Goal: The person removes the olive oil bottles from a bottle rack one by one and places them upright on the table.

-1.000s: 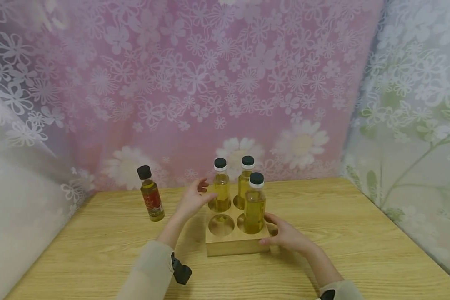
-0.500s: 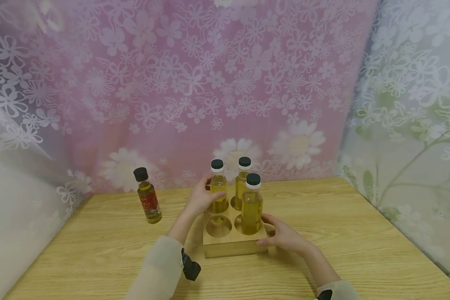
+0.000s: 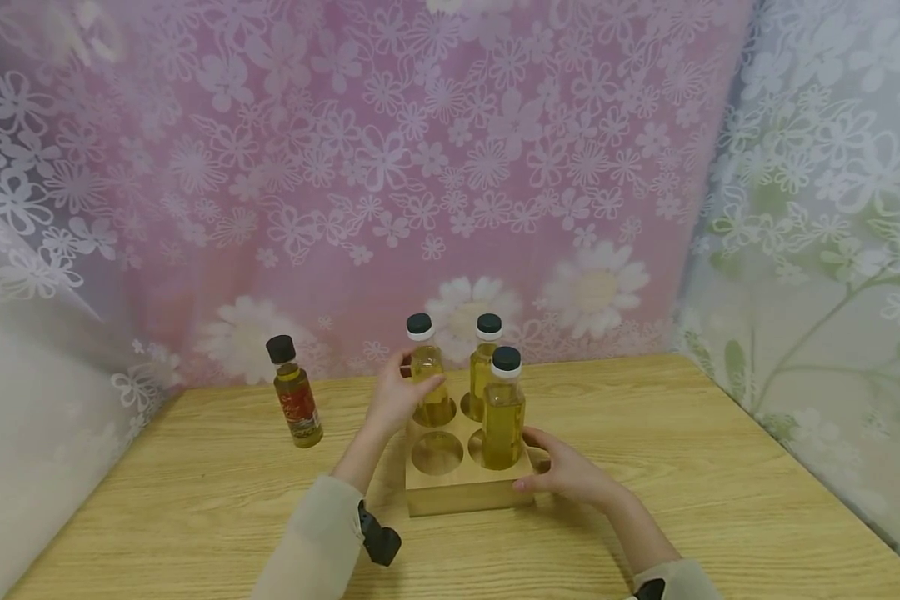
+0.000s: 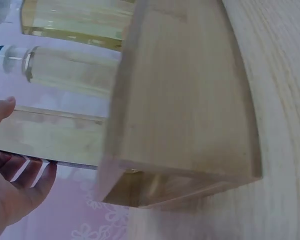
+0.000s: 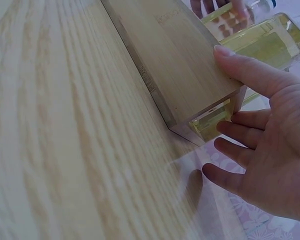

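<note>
My left hand grips a clear glass bottle of yellow oil with a dark green cap, thumb across its near side and fingers behind. That bottle leans left in the back left hole of a wooden bottle rack. Two matching bottles stand in the rack: the back right bottle and the front right bottle. The front left hole holds no bottle. My right hand holds the rack's front right corner; in the right wrist view the thumb presses its front face and fingers lie along the side.
A smaller oil bottle with a black cap and red label stands on the wood-grain table, left of the rack. A pink floral curtain hangs behind the table, and a pale floral curtain borders the right side.
My left hand has come round the back left bottle and grips it. The bottle, upright before, now tilts left. The right hand stays on the rack's corner. The head view shifts slightly.
</note>
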A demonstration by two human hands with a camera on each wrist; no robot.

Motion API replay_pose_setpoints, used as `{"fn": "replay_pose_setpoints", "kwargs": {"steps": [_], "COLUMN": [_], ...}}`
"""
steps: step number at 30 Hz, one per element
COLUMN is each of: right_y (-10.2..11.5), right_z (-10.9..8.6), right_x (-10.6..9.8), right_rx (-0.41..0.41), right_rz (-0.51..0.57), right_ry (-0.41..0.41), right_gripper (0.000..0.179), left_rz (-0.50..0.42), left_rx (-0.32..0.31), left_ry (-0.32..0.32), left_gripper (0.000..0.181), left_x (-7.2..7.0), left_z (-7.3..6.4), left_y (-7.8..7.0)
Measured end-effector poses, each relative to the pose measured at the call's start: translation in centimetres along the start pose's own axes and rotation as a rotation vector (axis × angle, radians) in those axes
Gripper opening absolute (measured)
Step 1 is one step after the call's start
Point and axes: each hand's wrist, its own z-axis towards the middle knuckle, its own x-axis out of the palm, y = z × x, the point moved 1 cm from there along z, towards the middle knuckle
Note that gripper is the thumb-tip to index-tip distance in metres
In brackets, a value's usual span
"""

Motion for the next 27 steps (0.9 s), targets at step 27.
{"fn": "replay_pose_setpoints", "kwargs": {"steps": [27], "right_y": [0.9], "right_z": [-0.3], "right_x": [-0.1], "right_rx": [-0.006], "right_rz": [-0.002], "right_ry": [0.011], "right_gripper": [0.087], "left_rz": [0.129], "left_rx": [-0.097], "left_ry": [-0.115], "left_gripper": [0.070], "left_x": [-8.2], "left_z": [-0.7], "left_y": [1.9]}}
